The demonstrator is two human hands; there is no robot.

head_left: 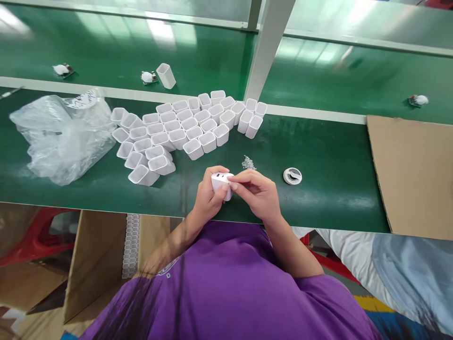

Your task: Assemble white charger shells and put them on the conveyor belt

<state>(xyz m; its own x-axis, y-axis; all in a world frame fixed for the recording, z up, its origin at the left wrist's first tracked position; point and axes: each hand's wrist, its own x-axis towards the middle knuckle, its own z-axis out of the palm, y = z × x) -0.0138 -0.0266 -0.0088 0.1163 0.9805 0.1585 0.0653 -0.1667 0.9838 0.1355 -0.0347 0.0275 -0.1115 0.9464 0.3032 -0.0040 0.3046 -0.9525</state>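
Note:
My left hand (208,194) is wrapped round a white plastic charger housing (220,178), whose top face shows small dark port slots. At the right edge of that face, the thumb and forefinger of my right hand (260,192) are pinched together; whatever lies between the fingertips is too small to make out. Just beyond my hands is a little pile of small clear pieces (248,163). Many white open-topped housings (172,125) stand grouped on the green bench, ahead and to the left.
A clear plastic bag (63,137) lies at the left. To the right are a round white roll (292,176) and a cardboard sheet (414,174). Beyond a pale rail, small circuit assemblies (148,77) and one housing (166,76) sit on green surface. A post (267,52) rises behind.

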